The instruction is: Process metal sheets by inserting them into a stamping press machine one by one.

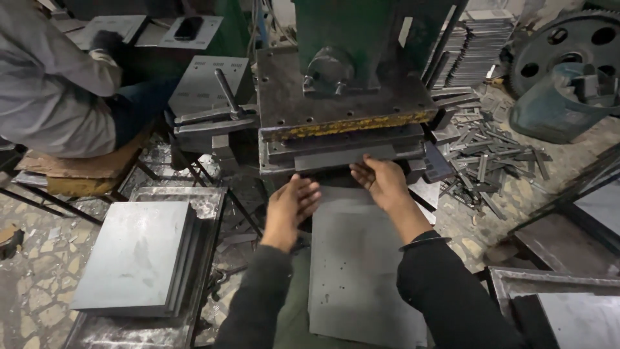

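right hand (pixel 382 184): flat on far end of grey metal sheet (pixel 361 271), fingers at press die slot (pixel 342 157), steadying feed | left hand (pixel 290 208): open, empty, hovering just left of sheet edge | sheet stack (pixel 139 255): further left, within reach

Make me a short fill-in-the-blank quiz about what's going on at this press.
1. The right hand touches a ____ strip at the press.
2. The left hand is open and holds ____.
3. A stack of sheets lies to the ____ of the left hand.
4. Scrap strips litter the ____.

Missing words: metal; nothing; left; floor
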